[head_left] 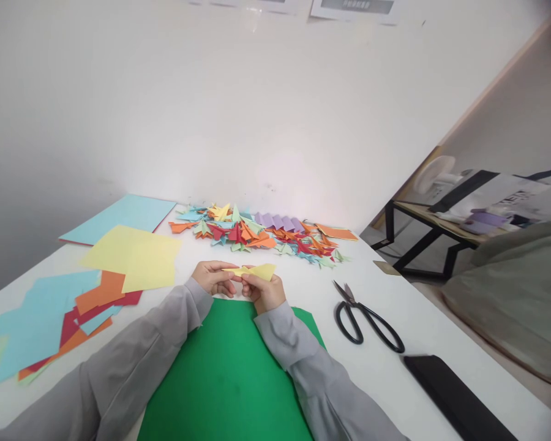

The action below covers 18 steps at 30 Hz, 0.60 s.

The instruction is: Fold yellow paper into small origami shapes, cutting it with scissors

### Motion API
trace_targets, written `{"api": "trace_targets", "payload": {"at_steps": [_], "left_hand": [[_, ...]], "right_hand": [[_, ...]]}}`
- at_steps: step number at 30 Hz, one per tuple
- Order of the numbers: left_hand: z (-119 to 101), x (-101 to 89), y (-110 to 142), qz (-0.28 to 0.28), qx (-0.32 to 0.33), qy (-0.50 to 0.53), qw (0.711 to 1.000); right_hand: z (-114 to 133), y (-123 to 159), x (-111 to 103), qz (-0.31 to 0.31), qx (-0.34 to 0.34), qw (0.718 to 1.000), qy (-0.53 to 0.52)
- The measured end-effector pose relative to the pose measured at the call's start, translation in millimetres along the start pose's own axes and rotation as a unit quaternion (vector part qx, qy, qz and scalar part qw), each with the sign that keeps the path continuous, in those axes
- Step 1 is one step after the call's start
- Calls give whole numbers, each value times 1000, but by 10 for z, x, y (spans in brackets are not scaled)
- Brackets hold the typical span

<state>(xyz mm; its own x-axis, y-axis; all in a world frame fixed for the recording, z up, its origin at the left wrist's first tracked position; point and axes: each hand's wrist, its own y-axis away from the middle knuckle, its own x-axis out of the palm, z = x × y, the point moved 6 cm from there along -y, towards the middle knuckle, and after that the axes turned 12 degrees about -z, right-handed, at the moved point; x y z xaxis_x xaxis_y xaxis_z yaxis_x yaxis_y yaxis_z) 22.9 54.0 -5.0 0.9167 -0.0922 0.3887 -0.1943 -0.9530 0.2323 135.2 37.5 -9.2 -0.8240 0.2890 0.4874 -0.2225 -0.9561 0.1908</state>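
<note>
Between my two hands is a small folded piece of yellow paper (pixel 262 270), held up just past the far edge of a green sheet (pixel 229 367). My left hand (pixel 212 277) pinches its left, narrower end between thumb and fingers. My right hand (pixel 267 291) grips it near the middle, thumb on top, and a wider flap sticks out to the right above that hand. Beyond the hands lies a heap of small folded paper figures (pixel 239 233) in red, orange, yellow, green and blue. The fold details under my fingertips are hidden.
Black-handled scissors (pixel 356 312) lie partly open on the right, near a black flat object (pixel 454 395). To the left are a yellow sheet (pixel 133 254), blue paper (pixel 41 312) and coloured scraps. A blue sheet (pixel 119 217) lies by the wall. A small table (pixel 434 223) stands at right.
</note>
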Motion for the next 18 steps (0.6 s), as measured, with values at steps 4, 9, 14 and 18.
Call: {"api": "trace_targets", "payload": {"at_steps": [4, 9, 14, 18], "left_hand": [[-4, -5, -1, -2, 6, -9, 1000], [2, -6, -6, 11, -3, 1, 1000], [-20, -21, 3, -3, -9, 1, 1000], [-28, -19, 16, 1, -21, 6, 1000]], "right_hand": [[9, -3, -16, -13, 4, 1000, 2], [9, -12, -34, -27, 8, 1000, 13], [16, -5, -32, -25, 1, 1000, 19], [29, -1, -20, -23, -5, 1000, 20]]}}
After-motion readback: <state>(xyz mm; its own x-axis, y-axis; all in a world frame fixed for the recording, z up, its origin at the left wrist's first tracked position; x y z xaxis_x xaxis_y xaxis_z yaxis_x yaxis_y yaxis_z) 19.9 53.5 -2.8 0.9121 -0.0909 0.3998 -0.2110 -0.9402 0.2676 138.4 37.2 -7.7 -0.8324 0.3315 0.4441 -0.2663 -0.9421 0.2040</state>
